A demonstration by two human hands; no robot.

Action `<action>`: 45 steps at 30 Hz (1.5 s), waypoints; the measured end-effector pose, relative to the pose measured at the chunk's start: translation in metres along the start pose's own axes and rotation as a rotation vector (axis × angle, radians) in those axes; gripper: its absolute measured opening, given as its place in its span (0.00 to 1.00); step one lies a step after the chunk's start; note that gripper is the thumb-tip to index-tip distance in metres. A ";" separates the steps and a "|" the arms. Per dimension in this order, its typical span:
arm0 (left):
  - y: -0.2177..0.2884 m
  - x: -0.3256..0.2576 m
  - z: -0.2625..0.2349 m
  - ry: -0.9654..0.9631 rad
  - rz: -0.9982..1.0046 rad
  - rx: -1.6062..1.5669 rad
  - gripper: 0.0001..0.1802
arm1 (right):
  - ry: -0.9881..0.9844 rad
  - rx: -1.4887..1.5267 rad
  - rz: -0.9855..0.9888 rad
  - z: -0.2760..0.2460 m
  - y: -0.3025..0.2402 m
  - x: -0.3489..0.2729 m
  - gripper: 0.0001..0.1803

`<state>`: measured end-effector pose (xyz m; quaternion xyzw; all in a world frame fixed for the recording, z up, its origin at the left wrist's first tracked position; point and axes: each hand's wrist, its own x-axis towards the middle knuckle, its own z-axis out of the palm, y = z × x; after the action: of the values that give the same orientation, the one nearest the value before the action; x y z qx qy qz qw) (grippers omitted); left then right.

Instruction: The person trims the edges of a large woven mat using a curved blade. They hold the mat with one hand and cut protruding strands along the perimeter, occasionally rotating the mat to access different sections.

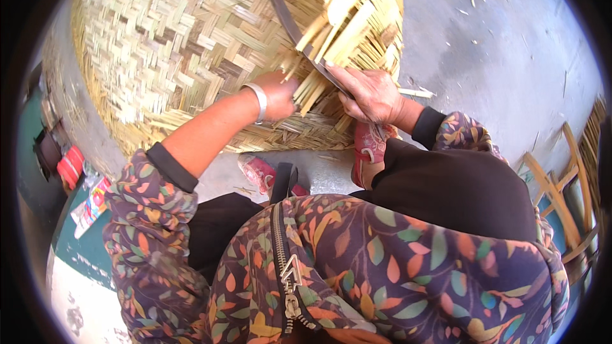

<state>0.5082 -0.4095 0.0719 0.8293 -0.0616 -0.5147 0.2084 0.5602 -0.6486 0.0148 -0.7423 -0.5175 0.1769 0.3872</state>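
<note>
A large mat (185, 38) woven from flat yellow strips in a zigzag pattern lies in front of me, its braided near edge close to my feet. Loose strip ends (357, 32) stick out at its right part. My right hand (370, 92) is closed on the near end of a long, dark, curved blade (284, 13), its thumb along the metal. The blade slants away to the upper left across the strips. My left hand (278, 95), with a silvery bracelet at the wrist, has its fingers curled round several strip ends just left of the blade.
Grey concrete floor (472, 44) with scattered strip scraps lies to the right. A wooden chair frame (554, 191) and a bundle of thin stalks (596, 146) stand at far right. My red patterned shoes (257, 172) are by the mat's edge. A colourful packet (92, 207) lies on a green surface at left.
</note>
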 end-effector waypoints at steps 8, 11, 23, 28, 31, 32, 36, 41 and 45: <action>0.013 -0.006 -0.017 0.146 0.058 0.121 0.15 | 0.024 0.009 0.024 -0.003 0.005 -0.004 0.38; 0.011 -0.007 -0.018 0.122 0.071 0.151 0.14 | 0.014 -0.040 0.025 -0.004 0.006 -0.004 0.37; -0.028 0.024 0.009 0.287 0.089 0.170 0.15 | -0.073 -0.015 0.095 -0.002 0.010 -0.005 0.36; -0.044 0.065 0.064 0.108 0.200 -0.354 0.28 | -0.067 -0.029 0.094 -0.004 0.005 -0.004 0.36; -0.045 0.059 0.068 0.168 0.340 -0.419 0.29 | -0.119 -0.029 0.126 -0.006 0.002 -0.003 0.36; -0.043 0.058 0.060 0.043 0.443 -0.040 0.27 | -0.141 -0.026 0.143 -0.006 0.002 -0.004 0.36; -0.033 0.046 0.020 -0.533 0.455 0.447 0.29 | -0.108 -0.061 0.136 -0.003 0.004 -0.006 0.36; -0.097 -0.040 -0.021 -0.076 0.072 -0.195 0.26 | -0.136 -0.039 0.118 -0.009 0.001 -0.001 0.40; -0.192 -0.152 -0.047 0.471 -0.189 -0.317 0.24 | -0.287 -0.106 0.249 -0.035 -0.022 0.007 0.42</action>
<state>0.4578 -0.1742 0.1367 0.8850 0.1470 -0.3287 0.2953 0.5724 -0.6527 0.0544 -0.7870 -0.4803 0.2999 0.2449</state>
